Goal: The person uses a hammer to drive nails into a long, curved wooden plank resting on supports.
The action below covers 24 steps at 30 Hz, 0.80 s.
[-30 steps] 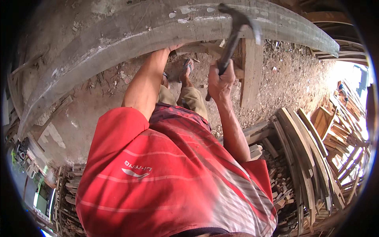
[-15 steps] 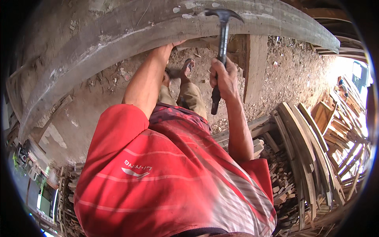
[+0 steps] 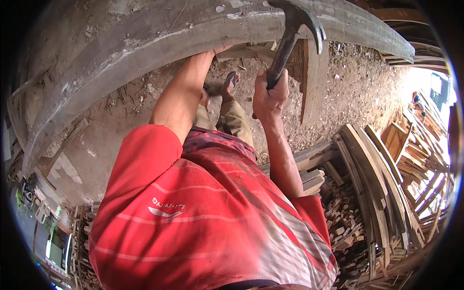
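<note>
My right hand [image 3: 270, 96] is wrapped round the dark handle of a claw hammer [image 3: 282, 58]. The hammer is raised, its metal head up over the long grey wooden beam [image 3: 159, 46] and its claw pointing right. My left arm reaches forward to the beam's near side. There my left hand [image 3: 220, 50] touches or goes under the beam's lower edge, with its fingers mostly hidden behind the wood. The beam runs across the whole far side of the view and looks bowed.
An upright plank [image 3: 314, 82] stands below the beam, right of my right hand. My feet [image 3: 231, 81] are on dirt ground strewn with chips. Curved boards [image 3: 369, 179] and a heap of wood offcuts [image 3: 345, 224] lie at the right.
The hammer has come up closer to the camera and its head looks larger. Its handle now leans to the right. My left hand has hardly moved.
</note>
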Available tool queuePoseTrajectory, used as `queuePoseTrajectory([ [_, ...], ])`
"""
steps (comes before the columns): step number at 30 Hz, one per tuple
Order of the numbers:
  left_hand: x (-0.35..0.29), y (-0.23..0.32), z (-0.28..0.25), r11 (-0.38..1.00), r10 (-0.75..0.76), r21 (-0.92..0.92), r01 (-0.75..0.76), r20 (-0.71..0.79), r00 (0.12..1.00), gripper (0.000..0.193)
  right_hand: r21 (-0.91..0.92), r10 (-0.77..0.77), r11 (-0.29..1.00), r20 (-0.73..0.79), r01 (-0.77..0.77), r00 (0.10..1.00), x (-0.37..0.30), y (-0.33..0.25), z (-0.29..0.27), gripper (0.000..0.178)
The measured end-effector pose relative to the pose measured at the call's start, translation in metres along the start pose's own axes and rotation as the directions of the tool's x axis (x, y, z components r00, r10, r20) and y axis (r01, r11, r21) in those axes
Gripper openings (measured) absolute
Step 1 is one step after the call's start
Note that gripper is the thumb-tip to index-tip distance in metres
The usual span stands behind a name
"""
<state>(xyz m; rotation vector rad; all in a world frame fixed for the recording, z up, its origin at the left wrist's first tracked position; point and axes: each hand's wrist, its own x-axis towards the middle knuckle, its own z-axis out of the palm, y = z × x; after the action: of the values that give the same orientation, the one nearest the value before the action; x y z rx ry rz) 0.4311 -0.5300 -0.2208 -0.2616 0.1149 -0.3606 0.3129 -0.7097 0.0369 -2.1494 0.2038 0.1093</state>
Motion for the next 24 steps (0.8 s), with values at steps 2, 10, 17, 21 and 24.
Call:
queuePoseTrajectory([
  [2, -0.001, -0.004, 0.003, 1.000, -0.013, -0.004, 0.013, -0.009, 1.000, 0.050, -0.018, 0.009, 1.000, 0.002, -0.009, 1.000, 0.007, 0.010, 0.004, 0.021],
  [10, -0.002, -0.001, 0.007, 1.000, 0.006, 0.000, -0.006, 0.012, 1.000, 0.050, 0.055, -0.035, 0.998, -0.156, 0.044, 0.987, 0.005, 0.004, -0.005, 0.019],
  [17, 0.000, 0.003, 0.034, 0.998, -0.042, 0.050, 0.037, 0.095, 0.995, 0.049, -0.222, -0.094, 0.971, 0.001, 0.092, 0.996, 0.018, 0.025, 0.012, 0.019],
  [21, -0.008, -0.003, 0.023, 0.982, 0.032, 0.185, -0.032, 0.002, 0.999, 0.051, -0.041, -0.027, 0.999, -0.145, 0.021, 0.989, 0.000, 0.009, -0.006, 0.022],
  [24, -0.006, 0.023, 0.005, 0.969, 0.088, 0.235, -0.081, -0.020, 0.996, 0.047, -0.075, -0.049, 0.996, -0.162, 0.037, 0.986, -0.021, 0.008, -0.028, 0.025],
])
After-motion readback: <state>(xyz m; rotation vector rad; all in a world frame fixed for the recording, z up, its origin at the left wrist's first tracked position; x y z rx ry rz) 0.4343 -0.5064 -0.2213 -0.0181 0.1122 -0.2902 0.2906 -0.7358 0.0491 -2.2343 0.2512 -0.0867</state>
